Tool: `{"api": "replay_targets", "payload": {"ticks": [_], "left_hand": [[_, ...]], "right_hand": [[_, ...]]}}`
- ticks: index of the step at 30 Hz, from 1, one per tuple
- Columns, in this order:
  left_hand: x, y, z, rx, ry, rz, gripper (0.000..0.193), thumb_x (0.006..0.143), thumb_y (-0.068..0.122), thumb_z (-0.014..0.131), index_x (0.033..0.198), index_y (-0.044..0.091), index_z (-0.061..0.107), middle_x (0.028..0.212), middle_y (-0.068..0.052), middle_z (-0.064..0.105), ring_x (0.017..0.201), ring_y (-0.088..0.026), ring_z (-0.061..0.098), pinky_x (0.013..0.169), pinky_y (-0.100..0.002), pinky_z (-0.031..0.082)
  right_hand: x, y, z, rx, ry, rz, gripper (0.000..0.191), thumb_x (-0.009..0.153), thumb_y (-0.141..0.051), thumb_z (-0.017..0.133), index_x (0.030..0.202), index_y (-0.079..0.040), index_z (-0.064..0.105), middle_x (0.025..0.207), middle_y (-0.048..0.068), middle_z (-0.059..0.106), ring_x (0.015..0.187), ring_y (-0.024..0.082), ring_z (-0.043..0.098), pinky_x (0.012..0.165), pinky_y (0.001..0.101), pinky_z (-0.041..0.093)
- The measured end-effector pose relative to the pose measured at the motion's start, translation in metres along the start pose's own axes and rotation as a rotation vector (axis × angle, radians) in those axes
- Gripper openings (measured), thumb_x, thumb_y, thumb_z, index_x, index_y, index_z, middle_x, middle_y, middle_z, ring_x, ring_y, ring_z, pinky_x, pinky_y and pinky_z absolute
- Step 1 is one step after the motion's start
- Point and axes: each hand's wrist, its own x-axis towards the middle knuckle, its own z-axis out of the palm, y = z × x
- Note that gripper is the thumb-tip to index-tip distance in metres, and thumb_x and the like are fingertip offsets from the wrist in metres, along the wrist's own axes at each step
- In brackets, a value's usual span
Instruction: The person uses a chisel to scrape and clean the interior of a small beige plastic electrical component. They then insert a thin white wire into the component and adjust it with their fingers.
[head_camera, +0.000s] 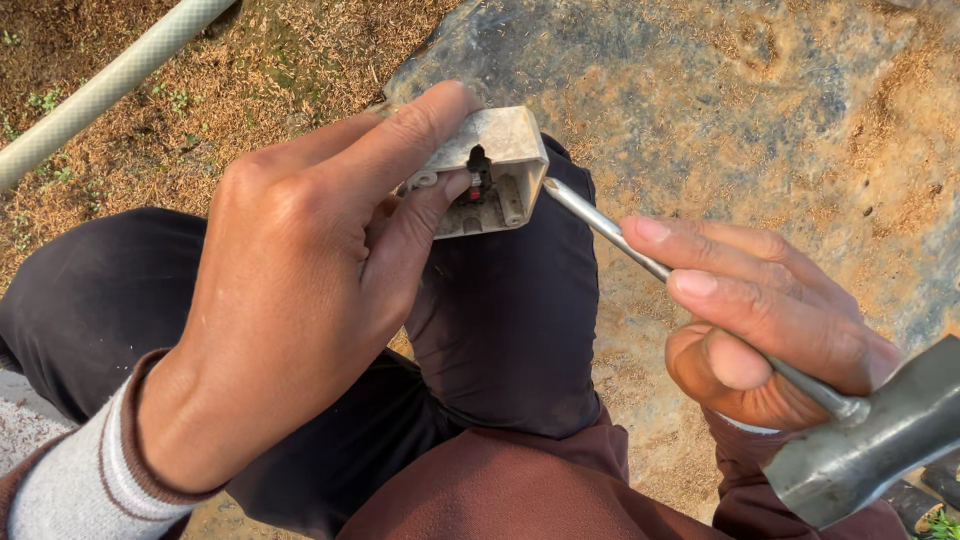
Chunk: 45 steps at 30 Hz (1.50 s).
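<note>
Bare ground strewn with sawdust-like chaff, together with a grey weathered slab (760, 110), forms the background; a pale hose (100, 85) crosses the corner up and left of the small housing. One beige plastic housing (492, 172), open side toward the camera, sits above the person's dark-trousered knee (510, 330). One dark clip with a red part (477, 175) shows inside the housing.

Left hand (290, 290): curled around the housing from its left, index finger laid over the top edge, thumb pressed into the open cavity beside the dark clip.

Right hand (760, 320): lies to the lower right of the housing, well apart from it, fingers closed in a pinch on one screwdriver (610, 232). The screwdriver's grey handle (870, 440) projects farthest from the housing, at lower right.

Long axis of the screwdriver: runs diagonally from the handle up and left, the tip touching the housing's right edge. The left hand is the nearer one to the housing; the right reaches it only through the shaft.

Count: one housing, one screwdriver, one hose, two hands.
</note>
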Motion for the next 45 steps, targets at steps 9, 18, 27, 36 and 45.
{"api": "replay_targets", "payload": {"ticks": [9,18,27,36,45], "left_hand": [[-0.008,0.009,0.014,0.216,0.019,0.045,0.038,0.098,0.01,0.069,0.133,-0.001,0.06,0.085,-0.016,0.063,0.071,-0.037,0.066,0.056,-0.047,0.049],[-0.009,0.014,0.016,0.299,0.006,0.057,0.044,0.095,0.006,0.068,0.136,-0.004,0.058,0.086,-0.016,0.062,0.064,-0.033,0.065,0.053,-0.043,0.05],[-0.011,0.014,0.019,0.322,-0.034,0.026,0.045,0.095,0.007,0.068,0.139,0.0,0.056,0.091,-0.015,0.063,0.064,-0.031,0.066,0.051,-0.04,0.05],[-0.011,0.012,0.019,0.33,-0.032,0.062,0.047,0.095,0.006,0.068,0.14,0.0,0.055,0.093,-0.015,0.062,0.071,-0.031,0.067,0.057,-0.04,0.052],[-0.009,0.016,0.019,0.364,-0.051,0.055,0.052,0.089,0.002,0.068,0.14,0.0,0.056,0.093,-0.014,0.061,0.072,-0.03,0.067,0.056,-0.039,0.052]], "right_hand": [[0.015,0.001,0.009,0.012,-0.052,-0.143,0.025,0.114,-0.03,0.05,0.122,-0.006,0.052,0.115,0.017,0.073,0.104,0.027,0.077,0.083,0.0366,0.063],[0.024,-0.02,0.008,0.028,-0.158,-0.027,0.026,0.112,-0.029,0.054,0.129,-0.009,0.051,0.128,0.017,0.069,0.114,0.026,0.074,0.092,0.0353,0.065],[0.04,-0.042,0.008,-0.086,-0.226,-0.087,0.035,0.098,-0.018,0.069,0.124,-0.002,0.051,0.127,0.021,0.066,0.118,0.036,0.07,0.094,0.0452,0.059],[0.042,-0.03,0.013,-0.112,-0.193,-0.28,0.035,0.097,-0.012,0.076,0.121,0.001,0.054,0.122,0.024,0.066,0.113,0.038,0.071,0.09,0.0438,0.059],[0.045,-0.027,0.014,-0.118,-0.158,-0.316,0.035,0.101,-0.013,0.071,0.124,0.006,0.051,0.123,0.029,0.064,0.114,0.041,0.07,0.093,0.0439,0.058]]}}
